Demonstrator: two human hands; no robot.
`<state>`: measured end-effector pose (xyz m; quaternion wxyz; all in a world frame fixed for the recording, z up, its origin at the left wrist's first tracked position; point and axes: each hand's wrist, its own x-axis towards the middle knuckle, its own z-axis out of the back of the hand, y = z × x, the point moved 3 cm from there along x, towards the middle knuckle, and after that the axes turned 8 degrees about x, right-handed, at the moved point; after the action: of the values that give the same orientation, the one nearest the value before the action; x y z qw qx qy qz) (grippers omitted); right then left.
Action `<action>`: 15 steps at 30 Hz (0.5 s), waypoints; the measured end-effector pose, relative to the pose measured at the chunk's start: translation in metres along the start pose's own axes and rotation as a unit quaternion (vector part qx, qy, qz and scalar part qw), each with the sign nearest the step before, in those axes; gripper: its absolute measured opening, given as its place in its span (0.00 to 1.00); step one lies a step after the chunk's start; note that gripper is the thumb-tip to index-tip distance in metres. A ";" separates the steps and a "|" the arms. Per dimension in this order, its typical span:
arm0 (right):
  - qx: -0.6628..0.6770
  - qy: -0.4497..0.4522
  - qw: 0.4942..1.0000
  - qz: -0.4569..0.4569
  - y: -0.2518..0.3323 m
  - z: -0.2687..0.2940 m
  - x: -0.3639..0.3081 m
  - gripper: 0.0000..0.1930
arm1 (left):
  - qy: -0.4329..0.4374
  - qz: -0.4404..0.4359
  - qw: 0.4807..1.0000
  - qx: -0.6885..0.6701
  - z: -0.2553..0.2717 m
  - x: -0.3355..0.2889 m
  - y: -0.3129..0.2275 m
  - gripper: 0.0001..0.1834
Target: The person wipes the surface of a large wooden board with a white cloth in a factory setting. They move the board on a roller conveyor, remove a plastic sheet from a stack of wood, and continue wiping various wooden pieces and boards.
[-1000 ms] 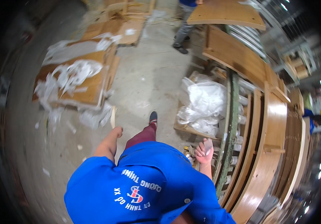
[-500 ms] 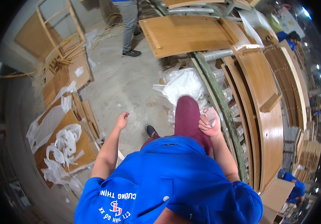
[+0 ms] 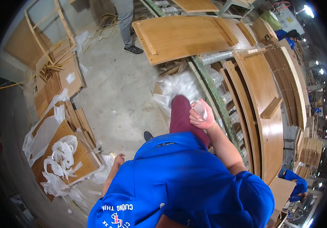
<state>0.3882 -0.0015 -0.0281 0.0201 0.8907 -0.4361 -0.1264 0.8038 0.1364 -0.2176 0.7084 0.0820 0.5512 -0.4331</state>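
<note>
My right hand (image 3: 205, 121) is closed around a small pale pinkish-grey sheet (image 3: 200, 109), perhaps paper or sandpaper. It is held above my right thigh, beside a green rail (image 3: 216, 97) of a roller conveyor. My left hand (image 3: 118, 158) hangs low by my left side, partly turned away, its fingers loosely apart and nothing visible in them. Nearest to it are scraps of clear plastic wrap (image 3: 104, 167) on the floor. To the right of my right hand, curved wooden panels (image 3: 260, 110) stand along the conveyor.
A large wooden panel (image 3: 182, 36) lies across the conveyor ahead, its corner jutting over the walkway. Crumpled white plastic (image 3: 178, 85) lies by my right leg. On the left are stacked boards (image 3: 72, 148) under torn wrap. Another person (image 3: 124, 26) stands ahead; others work at the right.
My left hand has drawn back toward my side. My right hand, still holding the pale sheet, has shifted left and slightly up. The view has moved forward along the conveyor.
</note>
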 end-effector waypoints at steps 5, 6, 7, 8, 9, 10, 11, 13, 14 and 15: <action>-0.021 -0.062 0.997 -0.038 0.033 0.029 0.015 0.26 | -0.133 -0.053 0.988 0.050 0.004 0.019 -0.014 0.18; -0.028 -0.088 0.995 -0.031 0.041 0.030 0.018 0.25 | -0.118 -0.025 0.992 -0.037 0.003 0.023 -0.020 0.15; -0.039 -0.095 0.994 -0.027 0.050 0.032 0.019 0.25 | -0.139 -0.064 0.987 -0.041 0.005 0.029 -0.037 0.15; -0.052 -0.098 0.994 -0.021 0.061 0.031 0.021 0.25 | -0.133 -0.069 0.987 -0.060 0.004 0.038 -0.047 0.14; -0.066 -0.092 0.993 -0.019 0.073 0.025 0.028 0.25 | -0.135 -0.077 0.984 -0.084 0.003 0.051 -0.055 0.14; -0.080 -0.088 0.993 -0.015 0.082 0.019 0.033 0.25 | -0.159 -0.112 0.971 -0.138 0.001 0.062 -0.069 0.14; -0.085 -0.086 0.993 -0.008 0.085 0.016 0.037 0.25 | -0.180 -0.143 0.956 -0.183 -0.001 0.068 -0.077 0.14; -0.072 -0.047 0.996 0.034 0.086 0.005 0.040 0.25 | -0.149 -0.148 0.963 -0.172 -0.012 0.078 -0.084 0.15; -0.071 -0.026 0.995 0.059 0.087 0.001 0.034 0.25 | -0.126 -0.169 0.969 -0.132 -0.015 0.080 -0.087 0.15; -0.072 -0.020 0.994 0.076 0.083 -0.003 0.025 0.25 | -0.103 -0.191 0.972 -0.093 -0.018 0.082 -0.088 0.16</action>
<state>0.3399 -0.0728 -0.0186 0.0848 0.8486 -0.4928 -0.1729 0.7306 0.0500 -0.2622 0.6700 -0.1361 0.5185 -0.5135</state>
